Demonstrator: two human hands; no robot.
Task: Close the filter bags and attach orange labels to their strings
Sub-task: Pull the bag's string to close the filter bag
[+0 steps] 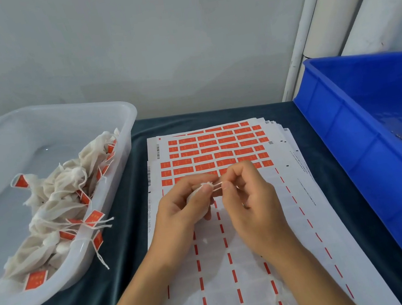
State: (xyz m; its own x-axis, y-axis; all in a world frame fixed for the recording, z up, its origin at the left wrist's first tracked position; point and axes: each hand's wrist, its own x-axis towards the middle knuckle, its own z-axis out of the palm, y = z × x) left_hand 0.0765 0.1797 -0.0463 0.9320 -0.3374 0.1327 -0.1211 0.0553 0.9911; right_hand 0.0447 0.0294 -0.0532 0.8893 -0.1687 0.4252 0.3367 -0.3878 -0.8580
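My left hand point(184, 204) is curled around a small white filter bag point(195, 194), with the thumb and forefinger pinching its gathered neck. My right hand point(249, 197) sits just beside it, thumb and forefinger pressed together on the bag's string point(216, 186), which runs in a short taut line between the two hands. Both hands hover over a stack of label sheets point(231, 226) in the middle of a dark teal cloth point(119, 243); the orange labels point(211, 157) remain only in the far rows, while the near part of the top sheet is bare white backing with thin orange dashes. To the left stands a clear plastic tub point(123, 127) holding a heap of closed bags point(55, 200) that already carry orange tags (some strings hang over its near rim). To the right is a blue crate point(348, 130), with a little white material showing at its right edge. White pipes point(330, 15) rise against the grey wall behind.
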